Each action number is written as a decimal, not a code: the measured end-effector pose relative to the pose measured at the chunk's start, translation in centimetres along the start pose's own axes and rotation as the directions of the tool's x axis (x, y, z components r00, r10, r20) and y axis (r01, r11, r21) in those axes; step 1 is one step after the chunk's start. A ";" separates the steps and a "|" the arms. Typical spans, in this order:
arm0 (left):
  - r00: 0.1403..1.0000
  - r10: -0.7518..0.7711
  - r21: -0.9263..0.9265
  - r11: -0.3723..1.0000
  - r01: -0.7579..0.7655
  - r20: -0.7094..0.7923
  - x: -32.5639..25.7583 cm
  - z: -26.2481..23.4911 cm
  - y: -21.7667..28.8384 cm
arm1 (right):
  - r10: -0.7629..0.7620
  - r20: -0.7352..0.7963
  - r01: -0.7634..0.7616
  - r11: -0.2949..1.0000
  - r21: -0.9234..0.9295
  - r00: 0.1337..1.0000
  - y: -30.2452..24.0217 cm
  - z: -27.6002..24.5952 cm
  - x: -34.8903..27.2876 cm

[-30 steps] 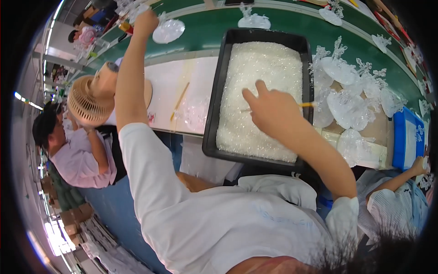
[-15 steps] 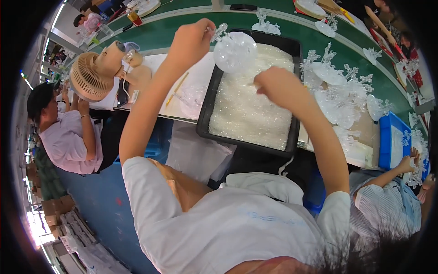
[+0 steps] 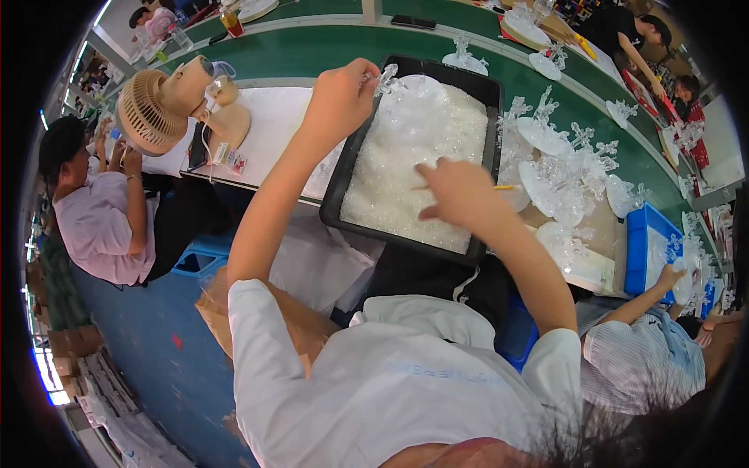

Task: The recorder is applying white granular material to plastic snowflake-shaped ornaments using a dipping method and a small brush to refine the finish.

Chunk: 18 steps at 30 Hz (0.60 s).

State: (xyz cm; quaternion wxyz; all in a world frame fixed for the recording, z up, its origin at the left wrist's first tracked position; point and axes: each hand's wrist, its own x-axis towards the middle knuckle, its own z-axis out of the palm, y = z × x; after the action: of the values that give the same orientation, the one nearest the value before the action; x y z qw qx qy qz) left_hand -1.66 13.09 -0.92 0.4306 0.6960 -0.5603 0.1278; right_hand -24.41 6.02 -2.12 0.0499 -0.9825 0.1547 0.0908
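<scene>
My left hand (image 3: 341,95) is closed around the stem of a clear plastic ornament (image 3: 388,76) at the far left corner of the black tray (image 3: 337,183). Its round disc base (image 3: 420,105) is over or against the white glittery granules (image 3: 390,191); contact is hard to judge. My right hand (image 3: 459,191) is low over the granules, thumb and fingers apart. A thin yellow stick (image 3: 505,187) shows on both sides of this hand and seems tucked in it; its tip, perhaps a brush, is too small to make out.
Several clear ornaments with disc bases (image 3: 546,187) crowd the right of the tray. Beyond them is a blue bin (image 3: 638,253) beside a co-worker's arm. A beige fan (image 3: 152,113) stands left. Behind runs a green bench (image 3: 312,51) with a dark phone (image 3: 413,22).
My left hand has lowered the ornament, bringing its disc down to the granules. My right hand has moved down and nearer me, and its fingers have spread. The view has shifted slightly.
</scene>
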 end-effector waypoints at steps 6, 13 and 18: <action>0.999 0.042 -0.020 0.999 -0.041 0.012 0.0 1.4 0.8 | -0.160 0.031 0.160 0.987 0.025 0.987 -1.1 4.3 1.0; 0.995 0.096 -0.045 0.994 -0.096 0.017 -1.2 1.3 0.7 | -0.098 -0.308 0.079 0.994 -0.076 0.946 1.6 -0.6 -0.2; 0.992 0.074 -0.007 0.997 -0.074 0.100 -1.3 1.5 1.0 | 0.035 -0.527 0.000 0.998 0.068 0.849 2.8 -3.5 0.3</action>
State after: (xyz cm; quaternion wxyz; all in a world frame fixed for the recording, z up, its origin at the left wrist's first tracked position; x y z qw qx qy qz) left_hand -3.47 12.83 -2.15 0.3979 0.6795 -0.6068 0.1080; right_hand -24.47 2.85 1.06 0.0369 -0.9661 0.1743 -0.1868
